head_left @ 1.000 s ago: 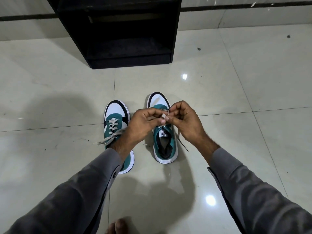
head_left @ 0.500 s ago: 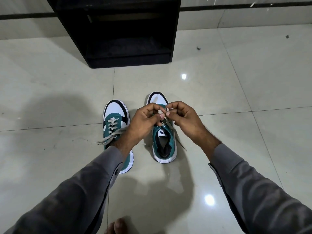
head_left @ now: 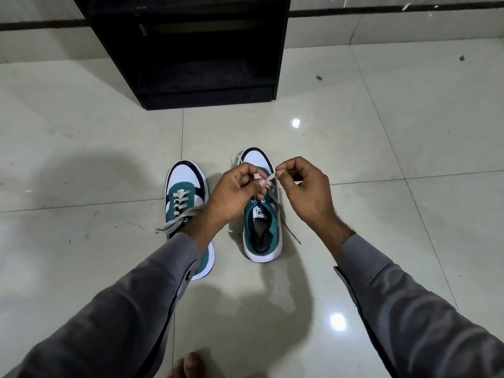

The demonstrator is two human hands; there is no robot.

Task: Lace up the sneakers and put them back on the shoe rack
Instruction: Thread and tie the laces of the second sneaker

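Two teal, white and black sneakers stand side by side on the tiled floor, toes pointing away from me. The left sneaker [head_left: 183,196] has its grey lace threaded, with the loose ends trailing to the left. Over the right sneaker [head_left: 262,236] both hands work on its grey lace [head_left: 268,179]. My left hand [head_left: 235,195] pinches one lace end above the eyelets. My right hand [head_left: 305,190] pinches the other part of the lace and holds it up to the right. The hands hide most of that shoe's eyelets.
A black shoe rack [head_left: 199,50] with an open lower shelf stands on the floor beyond the sneakers, against a tiled wall. My bare toe [head_left: 188,366] shows at the bottom edge. Glossy floor tiles lie on all sides.
The hands were pressed together over the right sneaker; now they have drawn apart, with the right hand pulling the lace up and to the right.
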